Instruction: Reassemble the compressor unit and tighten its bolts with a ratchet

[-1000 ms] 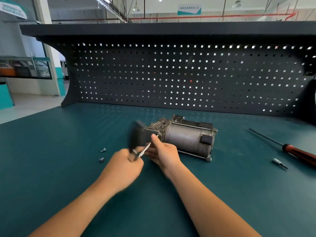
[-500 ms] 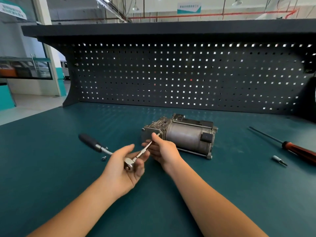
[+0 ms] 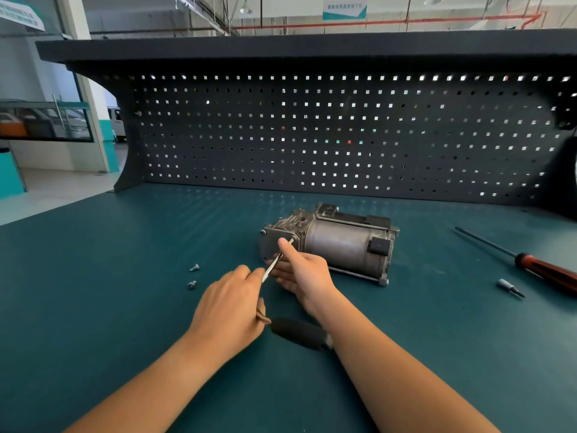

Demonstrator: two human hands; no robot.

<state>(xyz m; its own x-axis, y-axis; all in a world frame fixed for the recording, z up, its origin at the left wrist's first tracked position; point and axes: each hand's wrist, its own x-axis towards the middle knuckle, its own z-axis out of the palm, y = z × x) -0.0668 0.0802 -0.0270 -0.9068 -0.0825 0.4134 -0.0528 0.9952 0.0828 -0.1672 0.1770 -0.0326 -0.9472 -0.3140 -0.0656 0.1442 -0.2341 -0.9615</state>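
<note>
The grey compressor unit [image 3: 337,242] lies on its side in the middle of the green bench. My left hand [image 3: 232,304] is closed on the ratchet head. The ratchet's black handle [image 3: 298,334] sticks out to the right, under my right forearm. A thin silver extension [image 3: 274,264] runs from that hand up to a bolt on the compressor's left end plate. My right hand [image 3: 304,270] pinches the extension near its tip, with the index finger against the end plate. Two loose bolts [image 3: 193,276] lie to the left.
A long screwdriver with a red-and-black handle [image 3: 543,271] lies at the right. A small bit [image 3: 509,286] rests just in front of it. A dark pegboard [image 3: 312,135] closes off the back of the green bench [image 3: 109,307].
My left hand has swung the ratchet handle round, from up near the compressor to the left, and now down and to the right under my right forearm. My right hand has stayed on the extension.
</note>
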